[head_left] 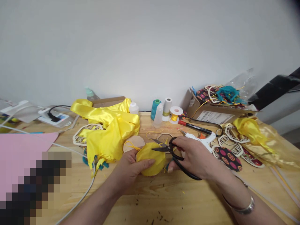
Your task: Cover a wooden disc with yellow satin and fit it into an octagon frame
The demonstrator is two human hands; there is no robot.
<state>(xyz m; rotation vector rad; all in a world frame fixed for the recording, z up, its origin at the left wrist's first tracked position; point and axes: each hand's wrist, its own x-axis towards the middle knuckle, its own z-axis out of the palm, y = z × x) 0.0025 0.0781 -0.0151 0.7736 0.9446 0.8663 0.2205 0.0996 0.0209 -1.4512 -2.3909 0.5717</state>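
My left hand (137, 165) pinches a round piece of yellow fabric (153, 167), thumb on top and the other fingers out of sight beneath. A yellow cord (131, 145) loops from the piece's upper left edge. Black-handled scissors (167, 148) are gripped in my right hand (192, 156), with their blades parted over the upper right part of the round piece. Just behind the left hand lies a pale wooden disc (137, 142), partly covered. A heap of shiny yellow satin (110, 134) spreads to the left.
Thread spools (156, 109), a squeeze bottle (158, 115) and a red-black marker (195, 127) stand or lie at the back. A white glue gun (199, 140) and patterned ornaments (227, 157) are on the right, before a cardboard box (211, 114). Cables and a power strip (55, 118) run left.
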